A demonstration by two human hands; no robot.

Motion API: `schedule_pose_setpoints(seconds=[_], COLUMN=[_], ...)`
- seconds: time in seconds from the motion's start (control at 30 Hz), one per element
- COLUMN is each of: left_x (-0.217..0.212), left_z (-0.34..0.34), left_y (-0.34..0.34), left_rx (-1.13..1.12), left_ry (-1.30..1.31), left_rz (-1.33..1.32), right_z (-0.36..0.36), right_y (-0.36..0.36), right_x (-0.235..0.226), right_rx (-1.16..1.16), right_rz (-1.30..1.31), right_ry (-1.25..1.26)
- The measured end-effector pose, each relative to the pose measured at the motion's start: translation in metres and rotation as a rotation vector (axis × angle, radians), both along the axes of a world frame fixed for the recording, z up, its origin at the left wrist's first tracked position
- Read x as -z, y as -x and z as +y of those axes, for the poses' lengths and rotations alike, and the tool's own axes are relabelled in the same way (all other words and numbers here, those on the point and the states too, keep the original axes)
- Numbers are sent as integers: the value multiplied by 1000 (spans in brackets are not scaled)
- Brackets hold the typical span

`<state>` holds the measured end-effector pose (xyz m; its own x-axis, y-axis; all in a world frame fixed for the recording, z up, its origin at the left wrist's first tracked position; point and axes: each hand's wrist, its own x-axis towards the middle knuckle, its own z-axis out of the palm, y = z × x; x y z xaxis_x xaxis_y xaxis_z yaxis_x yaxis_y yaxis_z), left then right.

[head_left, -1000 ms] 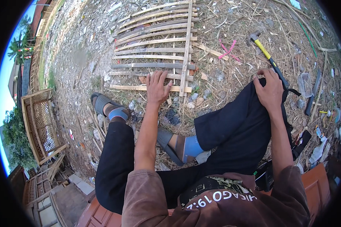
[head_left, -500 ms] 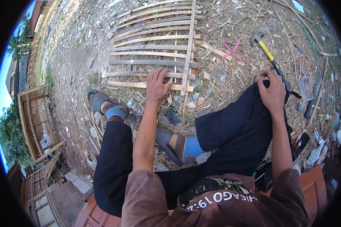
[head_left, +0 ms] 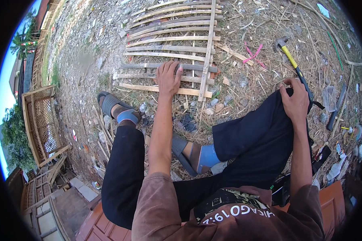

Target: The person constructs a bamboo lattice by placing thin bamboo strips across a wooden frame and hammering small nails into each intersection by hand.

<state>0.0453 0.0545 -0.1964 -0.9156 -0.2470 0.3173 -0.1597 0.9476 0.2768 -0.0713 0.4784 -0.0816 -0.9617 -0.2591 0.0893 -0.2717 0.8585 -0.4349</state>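
My left hand (head_left: pixel 168 78) lies palm down with its fingers stretched over the near slats of a wooden slat panel (head_left: pixel 173 49). Its fingertips reach a weathered grey slat (head_left: pixel 142 65), while the wrist is just on my side of the nearest pale slat (head_left: pixel 140 88). One upright strip (head_left: pixel 208 52) crosses the slats near their right ends; a thinner strip runs beneath. My right hand (head_left: pixel 296 100) rests on my right knee, loosely bent, thumb apart from the index finger; some fingertips are hidden. Right beyond it lies a hammer (head_left: pixel 290 59) with a yellow and black handle.
Pink crossed ribbon (head_left: pixel 254 55) lies on straw-littered ground right of the panel. A clear plastic container (head_left: pixel 329 98) and a dark bar (head_left: pixel 338 106) are at far right. A lattice wood frame (head_left: pixel 40 124) stands at left; reddish panelled wood (head_left: pixel 102 225) is under me.
My left hand has slid away from me across the slats, from the nearest ones to the grey one. The right hand stays on the knee. The whole view has shifted slightly.
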Motion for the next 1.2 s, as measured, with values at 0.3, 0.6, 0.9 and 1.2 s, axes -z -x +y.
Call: schedule_pose_setpoints(seconds=[0.3, 0.6, 0.9, 1.2], left_x=[1, 3, -8, -10], left_z=[-5, 2, -26, -21], left_y=[-6, -4, 50, 32], left_rx=[36, -39, 92, 58], left_ry=[-127, -108, -141, -131], left_rz=[23, -134, -152, -137], right_z=[-5, 2, -3, -4], right_y=[0, 1, 1, 2], right_x=[-1, 2, -4, 0], right_rx=[-7, -3, 29, 20], right_rz=[9, 19, -44, -37], right_ry=[-18, -3, 13, 17])
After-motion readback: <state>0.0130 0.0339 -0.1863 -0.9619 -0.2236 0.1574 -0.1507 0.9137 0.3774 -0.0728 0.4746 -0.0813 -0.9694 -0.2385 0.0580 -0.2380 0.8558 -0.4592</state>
